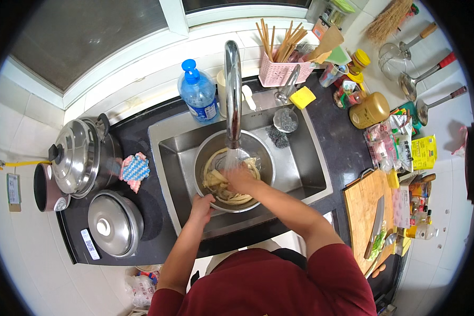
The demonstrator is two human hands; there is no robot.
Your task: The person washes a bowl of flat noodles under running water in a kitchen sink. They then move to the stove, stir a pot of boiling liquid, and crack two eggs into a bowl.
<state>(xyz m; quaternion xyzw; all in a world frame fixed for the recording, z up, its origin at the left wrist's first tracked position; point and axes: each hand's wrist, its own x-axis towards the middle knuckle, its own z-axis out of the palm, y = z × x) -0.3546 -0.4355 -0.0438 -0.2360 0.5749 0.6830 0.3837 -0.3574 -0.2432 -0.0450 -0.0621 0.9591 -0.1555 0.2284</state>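
Note:
A round stainless steel bowl (pixel 267 162) sits in the sink (pixel 305 179), under the tall chrome faucet (pixel 233 89). Water runs from the spout into it. Pale yellowish strips (pixel 214 180), whose kind I cannot make out, lie curled in the bowl. My left hand (pixel 201 207) grips the bowl's near left rim, thumb on top. Inside the bowl, my right hand (pixel 239 179) reaches among the strips beneath the stream. Its fingers are blurred and partly hidden by splashing water, so whether they grasp a strip does not show.
Lidded pots (pixel 115 224) stand on the left counter near a checked cloth (pixel 135 171). A blue-capped bottle (pixel 197 95) and pink chopstick basket (pixel 279 72) line the back. Steel scourers (pixel 279 136) lie in the sink's far right corner. A knife (pixel 376 224) rests on the cutting board (pixel 359 203).

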